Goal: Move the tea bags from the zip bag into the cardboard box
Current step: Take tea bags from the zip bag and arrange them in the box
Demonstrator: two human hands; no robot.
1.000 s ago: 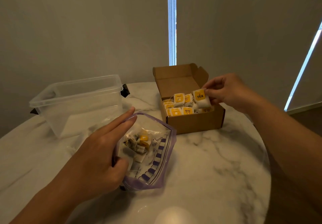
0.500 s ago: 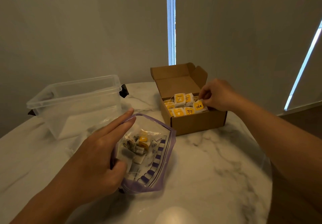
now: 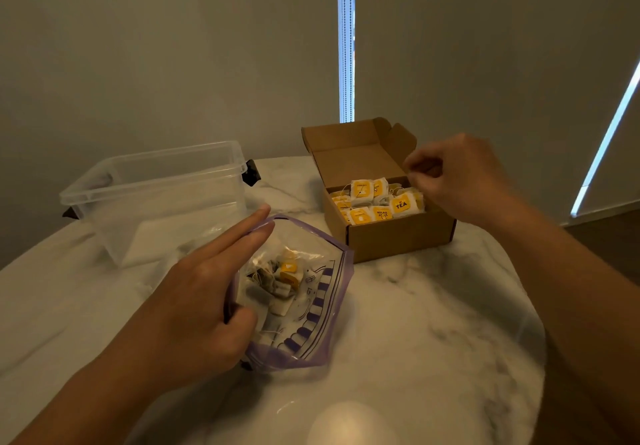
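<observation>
We record the left hand [image 3: 194, 306] gripping the mouth of the clear, purple-edged plastic zip bag [image 3: 322, 327], thumb on the rim, fingers straight along its side. A few paper tea bags [image 3: 280, 280] lie inside. The brown cardboard box [image 3: 391, 240], lid open, sits just beyond and holds yellow-tagged tea bags [image 3: 381, 207]. The right hand [image 3: 460, 181] hovers over the box's right edge, fingers curled. We cannot tell whether it pinches anything. A clear plastic tub [image 3: 156, 199] stands left on the white marble table [image 3: 433, 334].

Far right: plain brown cardboard box [image 3: 391, 237] holding white paper tea bags [image 3: 362, 191] with yellow, dark-lettered tags [image 3: 401, 205]. Near centre: clear plastic zip bag [image 3: 341, 292], purple-edged, printed with purple stripes. Far left: colourless plastic tub [image 3: 156, 195], black latches [image 3: 250, 173]. White marble desk [image 3: 433, 323], grey-veined.
</observation>
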